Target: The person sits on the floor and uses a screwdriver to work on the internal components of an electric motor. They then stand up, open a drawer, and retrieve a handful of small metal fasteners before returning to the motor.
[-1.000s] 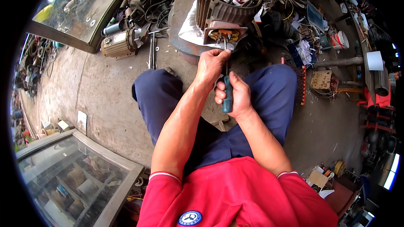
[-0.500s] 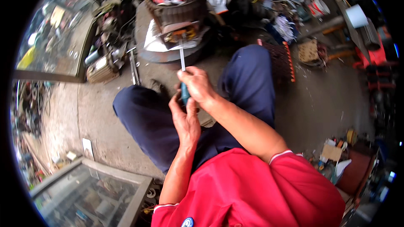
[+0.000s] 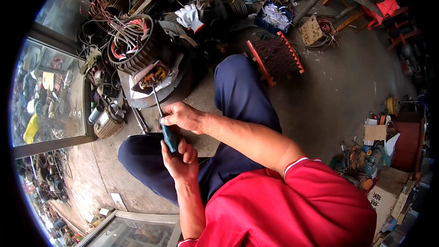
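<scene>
A screwdriver with a dark teal handle points away from me, its long shaft reaching into the terminal box on the side of a motor housing. My right hand is closed round the front of the handle, where the shaft begins. Lower down, my left hand has its fingers curled about the handle's rear end. Yellowish and orange parts show inside the box, but the screwdriver's tip is too small to make out there. Red and grey wires bundle out of the housing's open top.
The housing rests on white paper over a round stand. White gloves lie behind it. An orange-edged rack stands right of my knee. A glass-paned frame is at the left, near a small motor and metal tongs-like bars.
The view has swung, so the motor and hands now appear farther left and lower. Both hands keep hold of the screwdriver, and its shaft still reaches the terminal box.
</scene>
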A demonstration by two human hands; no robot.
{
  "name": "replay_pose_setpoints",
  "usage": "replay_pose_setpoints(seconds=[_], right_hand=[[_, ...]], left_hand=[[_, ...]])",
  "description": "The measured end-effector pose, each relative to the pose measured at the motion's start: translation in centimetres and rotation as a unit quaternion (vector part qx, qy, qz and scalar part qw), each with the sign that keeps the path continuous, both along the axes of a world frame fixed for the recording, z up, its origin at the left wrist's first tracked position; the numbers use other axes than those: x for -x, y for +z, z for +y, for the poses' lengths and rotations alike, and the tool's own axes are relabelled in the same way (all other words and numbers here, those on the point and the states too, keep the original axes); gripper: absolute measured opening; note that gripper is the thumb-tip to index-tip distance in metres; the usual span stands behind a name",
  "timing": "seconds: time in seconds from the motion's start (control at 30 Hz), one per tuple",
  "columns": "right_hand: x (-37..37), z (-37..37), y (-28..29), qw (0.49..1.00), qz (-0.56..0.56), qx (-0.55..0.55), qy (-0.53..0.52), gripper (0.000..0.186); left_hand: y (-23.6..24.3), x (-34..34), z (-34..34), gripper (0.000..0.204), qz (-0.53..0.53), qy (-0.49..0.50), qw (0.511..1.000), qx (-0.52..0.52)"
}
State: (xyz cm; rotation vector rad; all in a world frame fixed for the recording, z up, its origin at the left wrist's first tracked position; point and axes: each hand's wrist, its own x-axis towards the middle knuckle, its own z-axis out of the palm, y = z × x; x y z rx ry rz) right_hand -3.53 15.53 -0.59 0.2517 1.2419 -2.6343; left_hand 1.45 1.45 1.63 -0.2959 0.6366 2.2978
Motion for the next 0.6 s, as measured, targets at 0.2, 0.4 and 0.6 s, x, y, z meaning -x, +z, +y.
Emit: replay_pose_setpoints(seconds=[0.2, 0.4, 0.6], right_hand=[[0.0, -0.4, -0.5, 0.937, 0.037, -0.334, -0.098, 0.04], [-0.7, 0.1, -0.5, 0.998, 0.007, -0.061, 0.012, 0.023], [-0.6, -0.5, -0.8, 0.944, 0.048, -0.316, -0.078, 0.034]], left_hand=[[-0.8, -1.3, 0.0, 0.034, 0.169, 0.091, 0.881, 0.432], [0.2, -0.9, 0.1, 0.031, -0.027, 0.092, 0.974, 0.204], [-0.7, -1.2, 0.0, 0.03, 0.028, 0.047, 0.945, 0.323]])
